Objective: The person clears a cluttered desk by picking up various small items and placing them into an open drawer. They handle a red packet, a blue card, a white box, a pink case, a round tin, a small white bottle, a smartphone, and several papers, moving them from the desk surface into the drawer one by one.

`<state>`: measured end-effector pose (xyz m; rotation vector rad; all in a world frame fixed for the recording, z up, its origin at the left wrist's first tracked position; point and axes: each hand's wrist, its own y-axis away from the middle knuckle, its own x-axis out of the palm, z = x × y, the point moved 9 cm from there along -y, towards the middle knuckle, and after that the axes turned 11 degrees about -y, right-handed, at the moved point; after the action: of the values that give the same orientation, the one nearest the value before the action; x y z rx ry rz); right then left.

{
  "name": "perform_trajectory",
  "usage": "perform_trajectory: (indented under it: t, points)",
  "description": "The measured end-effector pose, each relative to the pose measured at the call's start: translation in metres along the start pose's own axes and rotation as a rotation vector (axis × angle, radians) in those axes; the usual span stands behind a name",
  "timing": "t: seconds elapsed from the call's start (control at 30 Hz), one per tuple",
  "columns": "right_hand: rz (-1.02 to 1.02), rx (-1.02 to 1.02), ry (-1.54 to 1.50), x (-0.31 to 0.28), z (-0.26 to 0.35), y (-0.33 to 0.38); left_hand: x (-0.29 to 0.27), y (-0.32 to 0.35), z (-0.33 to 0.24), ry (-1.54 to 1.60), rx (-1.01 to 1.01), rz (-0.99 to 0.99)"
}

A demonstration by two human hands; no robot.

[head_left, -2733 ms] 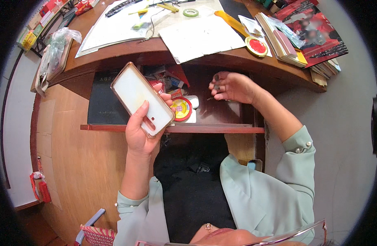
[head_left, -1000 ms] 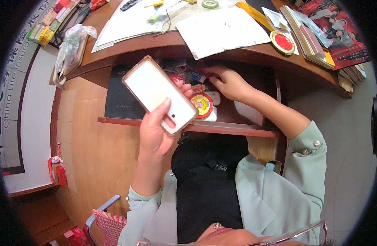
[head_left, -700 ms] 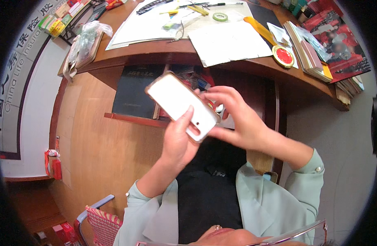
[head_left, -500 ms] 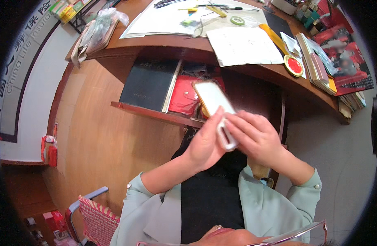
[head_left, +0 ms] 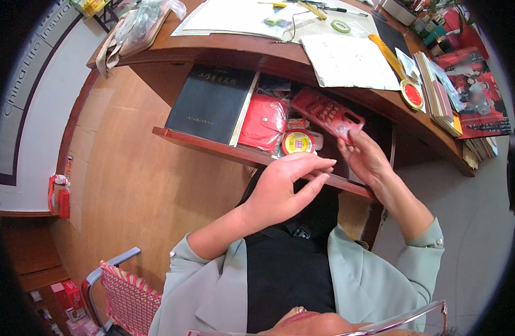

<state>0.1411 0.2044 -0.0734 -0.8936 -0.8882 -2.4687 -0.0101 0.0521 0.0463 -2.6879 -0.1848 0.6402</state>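
Observation:
A red phone case [head_left: 327, 112] with a pale pattern and a dark camera cutout slants over the right part of the desk drawer [head_left: 212, 150]. My right hand [head_left: 367, 159] pinches its near right end. Beside the drawer's front edge is my left hand [head_left: 288, 185], with nothing visible in it. Its fingers stretch to the right, with the thumb apart. The pulled-out drawer holds a black hardcover book [head_left: 210, 106], a red snap-fastened pouch [head_left: 263, 123] in clear plastic and a round yellow-and-red tin [head_left: 298, 142]. Part of the drawer's right side is hidden behind the phone case.
On the desk [head_left: 240, 59] above lie papers [head_left: 350, 61], green tape [head_left: 340, 26], a yellow comb [head_left: 386, 56], a round red item [head_left: 412, 95] and stacked books [head_left: 439, 95]. A bag [head_left: 137, 33] sits at the left corner. A woven chair [head_left: 128, 297] stands lower left.
Both hands were together on the case, its white inner side showing. Now its red side shows, the right hand has carried it rightward over the drawer, and the left has let go.

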Motion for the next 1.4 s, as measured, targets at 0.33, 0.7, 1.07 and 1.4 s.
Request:
perform_trajectory:
  t: [0.33, 0.7, 1.07, 1.4]
  points:
    - [-0.095, -0.231, 0.118, 0.030, 0.000, -0.092, -0.037, -0.001, 0.017, -0.218, 0.052, -0.181]
    - [-0.208, -0.583, 1.576, 0.039, 0.046, -0.201, -0.041, -0.006, 0.042, -0.417, 0.007, -0.234]
    - [-0.089, -0.617, 1.986, 0.071, -0.008, -0.247, -0.038, -0.005, 0.041, -0.519, -0.028, -0.236]
    - [0.396, -0.640, 2.045, 0.097, -0.038, -0.202, -0.038, -0.008, 0.034, -0.532, 0.044, -0.242]
